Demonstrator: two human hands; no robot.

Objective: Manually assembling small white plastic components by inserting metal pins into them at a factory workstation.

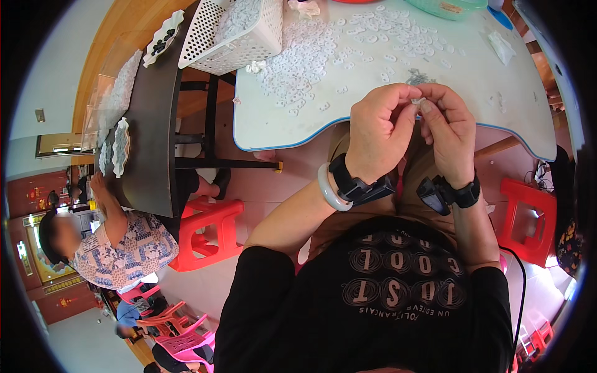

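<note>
My left hand [380, 127] and my right hand [449, 127] meet above the near edge of the pale table [280, 133]. Between the fingertips of both is a small white plastic piece [418, 101], pinched from either side; its exact shape is partly hidden by the fingers. Just beyond my fingers lies a little heap of greyish, thin pieces [420, 77]. Many small white plastic parts with holes [298, 59] are spread over the left and far parts of the tabletop.
A white perforated basket [239, 43] full of white pieces stands at the table's far left. Next to it is a dark table [146, 124] with dishes, where another person [124, 248] sits. A green bowl [451, 7] is at the back. Red stools [208, 233] stand on the floor.
</note>
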